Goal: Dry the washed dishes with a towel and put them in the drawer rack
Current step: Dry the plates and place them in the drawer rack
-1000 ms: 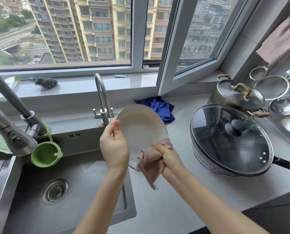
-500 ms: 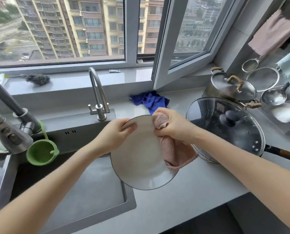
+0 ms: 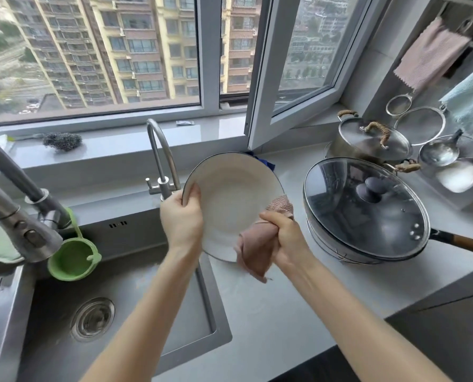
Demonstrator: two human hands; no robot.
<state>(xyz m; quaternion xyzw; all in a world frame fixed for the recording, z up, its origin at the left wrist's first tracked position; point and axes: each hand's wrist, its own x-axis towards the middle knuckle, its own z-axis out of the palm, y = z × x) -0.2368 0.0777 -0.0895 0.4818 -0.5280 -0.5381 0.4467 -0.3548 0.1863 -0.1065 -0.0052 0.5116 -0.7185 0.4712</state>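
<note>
A white plate (image 3: 231,197) with a dark rim is held upright and tilted, its inside facing me, above the sink's right edge. My left hand (image 3: 181,217) grips the plate's left rim, thumb on the inside. My right hand (image 3: 283,238) clutches a bunched pink towel (image 3: 260,244) pressed against the plate's lower right rim. Part of the towel wraps behind the rim and hangs down below my fist. No drawer rack is in view.
A steel sink (image 3: 114,304) lies at lower left with two faucets (image 3: 161,158) and a green cup (image 3: 72,260). To the right stand a lidded wok (image 3: 365,208), a steel pot (image 3: 367,139), hanging strainers and ladles. A blue cloth (image 3: 265,162) peeks out behind the plate.
The plate has been tipped up from lying flatter to upright facing me. My right hand with the towel moved from the plate's top right rim down to its lower right rim.
</note>
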